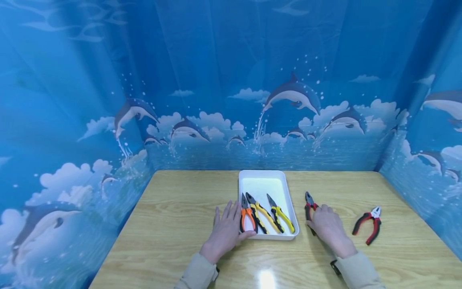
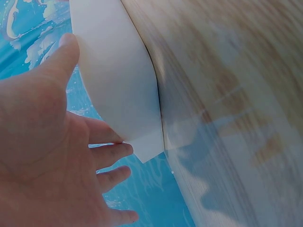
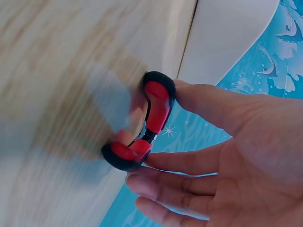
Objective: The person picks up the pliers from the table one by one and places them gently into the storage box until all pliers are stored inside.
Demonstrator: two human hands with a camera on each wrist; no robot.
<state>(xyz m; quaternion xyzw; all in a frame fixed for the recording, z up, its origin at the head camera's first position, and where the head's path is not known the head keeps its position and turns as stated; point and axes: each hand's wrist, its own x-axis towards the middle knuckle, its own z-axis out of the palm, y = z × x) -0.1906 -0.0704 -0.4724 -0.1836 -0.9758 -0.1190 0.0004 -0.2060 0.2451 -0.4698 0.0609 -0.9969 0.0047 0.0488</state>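
Observation:
My right hand (image 1: 327,225) holds red-and-black pliers (image 1: 308,198) on the table, right of a white tray (image 1: 262,175). In the right wrist view its thumb touches one handle of the pliers (image 3: 160,106) and its forefinger the other; the handles are spread. My left hand (image 1: 224,233) rests at the tray's front left corner with its fingers extended. In the left wrist view the thumb and forefinger touch the tray wall (image 2: 113,71). Inside the tray lie orange-handled pliers (image 1: 243,212), yellow-and-black pliers (image 1: 266,216) and a second yellow-and-black pair (image 1: 285,218).
Another pair of red-and-black pliers (image 1: 376,226) lies with spread handles to the right of my right hand. The wood-grain table (image 1: 173,224) ends at the back against a blue dolphin-print curtain (image 1: 216,80), which also hangs along both sides.

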